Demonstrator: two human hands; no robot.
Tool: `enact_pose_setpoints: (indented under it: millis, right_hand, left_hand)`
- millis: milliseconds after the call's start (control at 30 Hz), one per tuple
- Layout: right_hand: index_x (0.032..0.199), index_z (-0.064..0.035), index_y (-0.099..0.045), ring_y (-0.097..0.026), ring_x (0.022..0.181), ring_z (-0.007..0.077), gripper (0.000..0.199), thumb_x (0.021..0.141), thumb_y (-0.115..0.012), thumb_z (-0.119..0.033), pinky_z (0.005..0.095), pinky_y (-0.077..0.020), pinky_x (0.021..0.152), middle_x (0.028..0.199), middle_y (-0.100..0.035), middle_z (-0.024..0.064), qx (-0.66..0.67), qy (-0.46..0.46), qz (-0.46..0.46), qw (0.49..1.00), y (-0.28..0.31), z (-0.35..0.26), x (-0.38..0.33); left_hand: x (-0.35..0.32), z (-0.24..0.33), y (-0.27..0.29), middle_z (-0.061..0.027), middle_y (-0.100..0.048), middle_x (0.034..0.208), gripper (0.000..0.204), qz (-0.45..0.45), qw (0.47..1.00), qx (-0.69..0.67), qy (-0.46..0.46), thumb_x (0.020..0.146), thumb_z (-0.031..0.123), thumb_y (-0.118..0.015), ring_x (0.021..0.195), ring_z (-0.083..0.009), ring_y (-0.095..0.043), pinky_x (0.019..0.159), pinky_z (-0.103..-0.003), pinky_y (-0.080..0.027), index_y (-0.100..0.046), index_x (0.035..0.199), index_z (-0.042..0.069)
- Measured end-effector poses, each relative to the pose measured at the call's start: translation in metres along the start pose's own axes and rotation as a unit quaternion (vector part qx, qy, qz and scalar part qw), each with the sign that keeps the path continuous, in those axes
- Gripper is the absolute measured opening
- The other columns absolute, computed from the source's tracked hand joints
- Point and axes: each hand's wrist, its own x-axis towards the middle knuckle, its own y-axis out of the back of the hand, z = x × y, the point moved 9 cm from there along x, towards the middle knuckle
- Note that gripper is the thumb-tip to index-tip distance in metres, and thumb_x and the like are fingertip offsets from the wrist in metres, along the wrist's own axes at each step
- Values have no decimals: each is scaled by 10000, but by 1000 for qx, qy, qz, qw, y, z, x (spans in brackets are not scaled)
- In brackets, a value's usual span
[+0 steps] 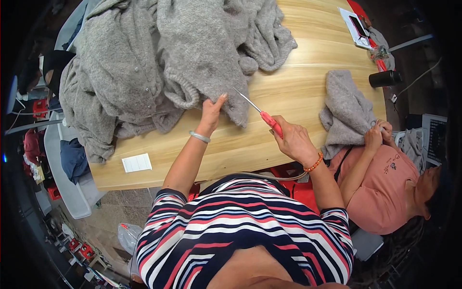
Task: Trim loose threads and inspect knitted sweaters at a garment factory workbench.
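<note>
Left hand (211, 113) pinches sweater (192, 53) hem at table (298, 91) edge. Right hand (293, 139) fisted round red-handled tool (260, 113). Tool's long axis runs up-left, tip touching knit just right of left thumb. Left hand nearer.

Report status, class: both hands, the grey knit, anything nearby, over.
Left hand pinching grey knit garment edge. Right hand gripping red-handled tool, tip at the knit. Co-worker's hands on another grey piece, apart.

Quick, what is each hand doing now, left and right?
Left hand: closed, pinching the edge of the grey knitted garment.
Right hand: closed around the red-handled tool.
</note>
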Motion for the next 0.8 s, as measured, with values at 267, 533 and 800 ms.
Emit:
enact_pose_setpoints:
  millis: [267,533,800]
  right_hand:
    - [1097,-86,-516,-611,714,415,260,889,-578,-230,495,-465,648,717,-619,214,-19,16,-78,997,-21,-5,-9]
    - [1083,-78,-527,-617,710,407,248,888,-573,-224,495,-464,647,715,-627,203,-26,12,-76,997,-24,-9,-7]
    - [1116,-92,-525,-610,760,421,265,888,-583,-215,496,-469,673,787,-628,218,36,5,-31,999,-19,12,-17]
  left_hand:
    - [-3,-6,-9,-18,-648,942,163,-12,990,-140,3,885,155,-669,851,-105,-602,732,-261,-468,-636,978,25]
    - [-6,-34,-5,-41,-628,1124,231,-69,987,-124,76,953,191,-547,1046,-182,-592,885,-360,-481,-578,1141,60]
    - [-7,-51,4,-23,-610,1038,280,-37,984,-162,68,920,268,-597,933,-167,-568,799,-328,-454,-585,1077,37]
